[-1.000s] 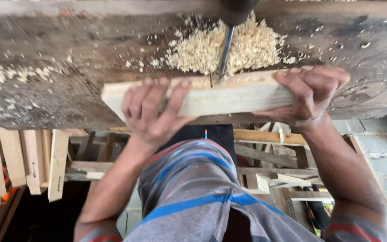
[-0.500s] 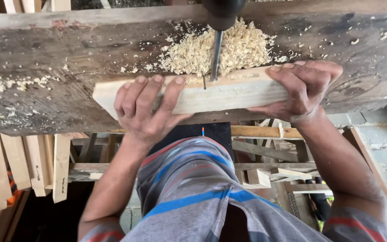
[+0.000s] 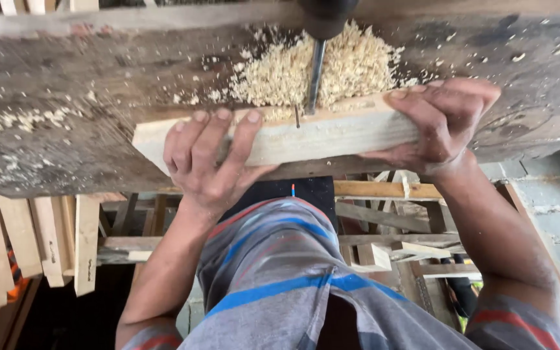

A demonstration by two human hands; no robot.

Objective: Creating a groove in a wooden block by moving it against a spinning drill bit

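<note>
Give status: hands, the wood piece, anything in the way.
Left hand and right hand both clamped on the pale wood block, pressed to the worn bench. Drill bit at its top edge. Shavings piled behind; nothing blocking.

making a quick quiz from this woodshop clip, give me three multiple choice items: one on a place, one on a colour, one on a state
1. Where does the drill bit meet the pale wood block?
A. its top edge, between the hands
B. its left end
C. underneath it

2. What colour are the shavings behind the block?
A. black
B. pale yellow
C. red

3. How is the block held?
A. lying loose
B. left hand only
C. both hands, right hand too

Answers: 1 A, the bit comes down mid-block; 2 B, the heap is light straw-coloured; 3 C, fingers wrap each end.
</note>
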